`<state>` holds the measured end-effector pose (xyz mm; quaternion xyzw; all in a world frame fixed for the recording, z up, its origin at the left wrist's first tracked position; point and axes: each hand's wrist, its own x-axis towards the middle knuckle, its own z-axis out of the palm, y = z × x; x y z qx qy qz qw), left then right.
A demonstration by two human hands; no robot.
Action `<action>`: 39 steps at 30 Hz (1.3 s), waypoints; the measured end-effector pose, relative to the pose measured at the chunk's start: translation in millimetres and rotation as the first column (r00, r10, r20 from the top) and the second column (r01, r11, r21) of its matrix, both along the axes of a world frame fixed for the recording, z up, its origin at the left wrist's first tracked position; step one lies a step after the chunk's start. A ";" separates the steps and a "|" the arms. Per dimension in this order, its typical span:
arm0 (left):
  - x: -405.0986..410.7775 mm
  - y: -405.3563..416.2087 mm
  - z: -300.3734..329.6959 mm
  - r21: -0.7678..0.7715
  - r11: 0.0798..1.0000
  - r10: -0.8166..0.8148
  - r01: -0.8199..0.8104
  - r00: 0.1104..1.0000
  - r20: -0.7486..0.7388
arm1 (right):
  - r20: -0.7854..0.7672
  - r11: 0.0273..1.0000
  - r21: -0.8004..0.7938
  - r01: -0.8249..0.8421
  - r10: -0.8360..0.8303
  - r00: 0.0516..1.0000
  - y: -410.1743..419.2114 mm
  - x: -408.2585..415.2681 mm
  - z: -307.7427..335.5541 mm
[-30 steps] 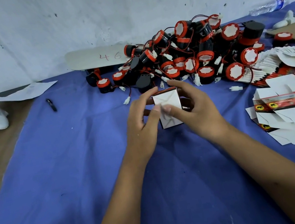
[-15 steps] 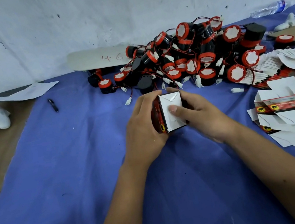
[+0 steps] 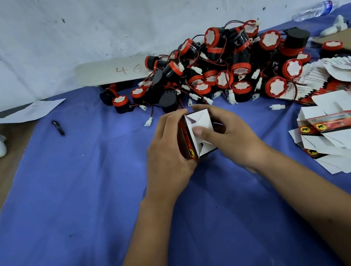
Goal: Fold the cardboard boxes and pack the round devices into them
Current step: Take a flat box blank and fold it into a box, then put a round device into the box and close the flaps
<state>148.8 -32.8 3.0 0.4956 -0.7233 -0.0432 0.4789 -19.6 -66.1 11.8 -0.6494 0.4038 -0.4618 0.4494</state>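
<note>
A small red-and-black cardboard box (image 3: 200, 120) with white folded end flaps is held between both hands over the blue cloth. My left hand (image 3: 167, 148) grips its left side, fingers curled over the top. My right hand (image 3: 228, 133) holds the right side, its thumb pressing on the white flaps. A heap of round black devices (image 3: 223, 66) with red rims, white faces and wired plugs lies just behind the box. Flat unfolded boxes (image 3: 341, 128) lie in a stack at the right.
The blue cloth (image 3: 91, 216) covers the table; bare brown surface shows at the left. A black pen (image 3: 58, 127) lies left of the heap. A cardboard strip marked "46" (image 3: 111, 71) leans on the wall. A plastic bottle (image 3: 314, 10) lies far right.
The box has turned so its red side faces left and the white flaps face me. Both hands moved slightly nearer, and my right thumb now presses the flaps.
</note>
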 end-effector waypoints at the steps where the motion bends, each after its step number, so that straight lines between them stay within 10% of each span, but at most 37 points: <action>1: 1.5 -0.2 0.0 0.008 1.000 -0.007 0.008 1.000 -0.026 | 0.071 0.998 0.053 -0.046 0.042 0.997 0.6 -1.0 2.5; 10: 5.3 -3.8 -6.2 0.051 0.997 -0.054 0.058 0.996 -0.077 | 0.407 0.921 0.175 -0.348 0.254 0.877 2.8 -13.5 12.4; 13: 12.4 -5.5 -11.8 0.136 0.991 0.011 -0.008 1.000 -0.018 | 0.028 0.992 -0.115 -0.044 0.048 0.998 3.8 -10.9 8.6; 16: 11.7 -6.0 -12.9 0.171 0.985 0.036 0.015 0.957 -0.288 | -0.526 0.810 -0.587 0.009 -0.389 0.756 2.0 -4.4 2.3; 19: 4.1 -7.5 -8.9 0.246 0.956 0.006 0.162 0.824 -0.566 | -0.658 0.771 -0.615 -0.166 -0.385 0.647 4.0 8.1 -0.3; 23: -1.8 -6.7 -8.8 0.295 0.915 -0.022 0.274 0.765 -0.644 | -0.441 0.785 -0.584 -0.206 -0.094 0.892 13.7 15.4 4.0; 29: 0.2 -10.9 -14.3 0.351 0.935 0.101 0.057 0.904 -0.415 | 0.095 0.817 -0.531 0.226 -0.208 0.973 13.7 -1.7 9.7; 33: -4.4 -12.2 -14.5 0.337 0.938 0.172 -0.084 0.955 -0.240 | 0.011 0.756 -0.363 0.545 -0.581 0.814 -13.3 -23.6 9.0; 39: -3.5 -13.8 -19.3 0.252 0.956 0.200 -0.151 0.963 -0.180 | -0.609 0.675 -0.418 0.608 -0.705 0.364 -67.0 -78.0 8.7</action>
